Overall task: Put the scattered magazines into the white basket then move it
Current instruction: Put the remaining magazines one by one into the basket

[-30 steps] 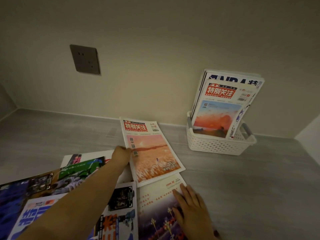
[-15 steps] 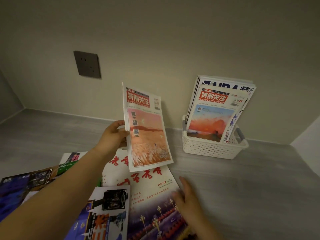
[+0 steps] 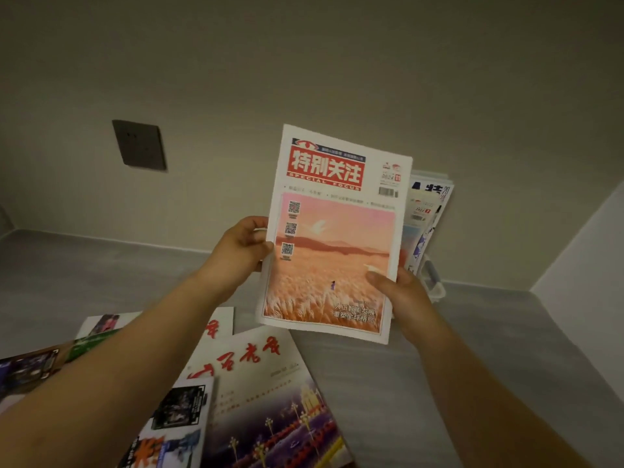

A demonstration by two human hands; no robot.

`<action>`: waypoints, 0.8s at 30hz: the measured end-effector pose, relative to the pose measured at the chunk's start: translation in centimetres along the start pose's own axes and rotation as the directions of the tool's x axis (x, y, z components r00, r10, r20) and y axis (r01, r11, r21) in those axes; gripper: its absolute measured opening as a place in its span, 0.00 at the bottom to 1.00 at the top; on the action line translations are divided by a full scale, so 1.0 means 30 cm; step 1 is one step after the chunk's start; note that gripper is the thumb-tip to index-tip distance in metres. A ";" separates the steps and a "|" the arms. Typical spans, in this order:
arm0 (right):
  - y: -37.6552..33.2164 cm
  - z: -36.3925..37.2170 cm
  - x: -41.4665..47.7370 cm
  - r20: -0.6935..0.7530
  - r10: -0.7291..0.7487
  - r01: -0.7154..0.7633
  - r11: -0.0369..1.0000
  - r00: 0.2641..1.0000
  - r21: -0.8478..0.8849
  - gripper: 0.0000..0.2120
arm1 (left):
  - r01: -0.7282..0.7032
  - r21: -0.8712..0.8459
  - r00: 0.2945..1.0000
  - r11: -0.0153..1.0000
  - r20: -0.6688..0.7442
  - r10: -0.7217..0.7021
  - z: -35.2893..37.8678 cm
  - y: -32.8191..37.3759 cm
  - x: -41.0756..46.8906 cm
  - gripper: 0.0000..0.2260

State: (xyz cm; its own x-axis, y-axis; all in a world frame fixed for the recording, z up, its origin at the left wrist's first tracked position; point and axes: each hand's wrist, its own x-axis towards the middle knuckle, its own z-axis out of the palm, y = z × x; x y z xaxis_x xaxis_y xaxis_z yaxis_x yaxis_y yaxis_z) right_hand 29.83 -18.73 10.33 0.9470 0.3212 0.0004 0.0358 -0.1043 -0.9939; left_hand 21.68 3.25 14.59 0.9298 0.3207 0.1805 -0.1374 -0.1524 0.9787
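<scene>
Head view: left hand (image 3: 241,246) and right hand (image 3: 398,292) pinch opposite edges of the upright magazine (image 3: 334,238) between them.

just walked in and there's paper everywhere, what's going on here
A person is tidying magazines. The left hand and right hand hold one magazine upright by its side edges, off the table. The white basket, mostly hidden behind it, already holds a stack. Several loose magazines lie on the table, not yet picked up.
</scene>
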 end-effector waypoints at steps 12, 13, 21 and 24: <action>-0.125 -0.254 0.232 -0.316 -0.175 0.110 0.971 0.932 -0.214 0.06 | -0.095 0.226 0.993 0.969 -0.049 0.109 0.327 -0.007 0.306 0.12; -0.117 -0.263 0.252 -0.319 -0.151 0.078 0.970 0.936 -0.229 0.07 | -0.100 0.246 0.993 0.964 -0.042 0.114 0.341 -0.026 0.329 0.12; 0.106 -0.315 0.394 -0.272 0.132 -0.188 0.963 0.953 -0.191 0.12 | 0.069 0.459 0.996 0.886 0.012 -0.084 0.425 -0.235 0.450 0.06; 0.177 -0.303 0.441 -0.278 0.181 -0.228 0.963 0.943 -0.147 0.15 | 0.137 0.496 0.988 0.857 -0.005 -0.155 0.438 -0.311 0.468 0.06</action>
State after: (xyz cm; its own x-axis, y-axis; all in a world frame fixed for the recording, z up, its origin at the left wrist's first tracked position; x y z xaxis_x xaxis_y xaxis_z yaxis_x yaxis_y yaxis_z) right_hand 45.43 -23.58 6.05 0.9886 0.0226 -0.1486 -0.1342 -0.3121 -0.9405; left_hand 40.50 -3.10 6.71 0.9382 0.3450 0.0269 0.1791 -0.5505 0.8154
